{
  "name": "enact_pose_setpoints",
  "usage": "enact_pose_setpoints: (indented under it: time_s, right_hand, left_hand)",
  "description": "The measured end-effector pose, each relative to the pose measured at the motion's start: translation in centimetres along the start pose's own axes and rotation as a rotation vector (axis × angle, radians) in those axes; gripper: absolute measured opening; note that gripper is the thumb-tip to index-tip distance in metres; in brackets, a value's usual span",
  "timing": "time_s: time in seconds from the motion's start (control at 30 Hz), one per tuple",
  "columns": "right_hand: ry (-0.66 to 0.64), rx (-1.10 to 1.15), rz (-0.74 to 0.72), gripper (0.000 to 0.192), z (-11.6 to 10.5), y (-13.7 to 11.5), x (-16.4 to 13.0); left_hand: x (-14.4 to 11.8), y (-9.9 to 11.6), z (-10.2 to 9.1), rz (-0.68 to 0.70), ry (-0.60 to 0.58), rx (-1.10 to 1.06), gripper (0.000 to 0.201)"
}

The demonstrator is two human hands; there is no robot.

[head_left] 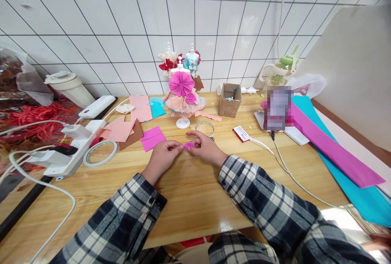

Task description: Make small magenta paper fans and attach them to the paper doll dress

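A small pleated piece of magenta paper [189,145] is pinched between both hands just above the wooden table [189,199]. My left hand [163,154] grips its left end with the fingertips. Holding the right end, my right hand [204,146] has its forefinger curled over the top. A folded magenta sheet [152,137] lies just beyond my left hand. Farther back stands a paper doll dress [182,97] with a large magenta fan rosette.
A tape roll [100,152] and a white power strip [65,154] with cables lie at left. Pink and brown paper scraps [122,130], a small cardboard box [230,99], a red card [241,133], a propped phone [277,107] and long magenta and teal sheets [336,150] lie around.
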State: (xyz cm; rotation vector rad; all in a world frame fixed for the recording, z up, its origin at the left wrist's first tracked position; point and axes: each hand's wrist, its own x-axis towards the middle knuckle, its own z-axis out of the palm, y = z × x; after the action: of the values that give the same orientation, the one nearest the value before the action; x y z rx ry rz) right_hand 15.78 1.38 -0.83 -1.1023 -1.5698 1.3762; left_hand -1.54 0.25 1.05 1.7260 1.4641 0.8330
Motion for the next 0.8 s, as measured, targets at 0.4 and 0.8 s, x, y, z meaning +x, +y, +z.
enact_pose_setpoints:
  time_s: [0.4,0.8]
  right_hand:
    - [-0.047,-0.041,-0.019,0.049,-0.2,0.3,0.05]
    - [-0.048,-0.284,-0.082,0.046,-0.43,0.67,0.03]
  left_hand:
    - [-0.09,0.93,-0.16,-0.018,-0.031,-0.009,0.031]
    - [-0.08,0.04,0.14,0.175,-0.04,0.229,0.02]
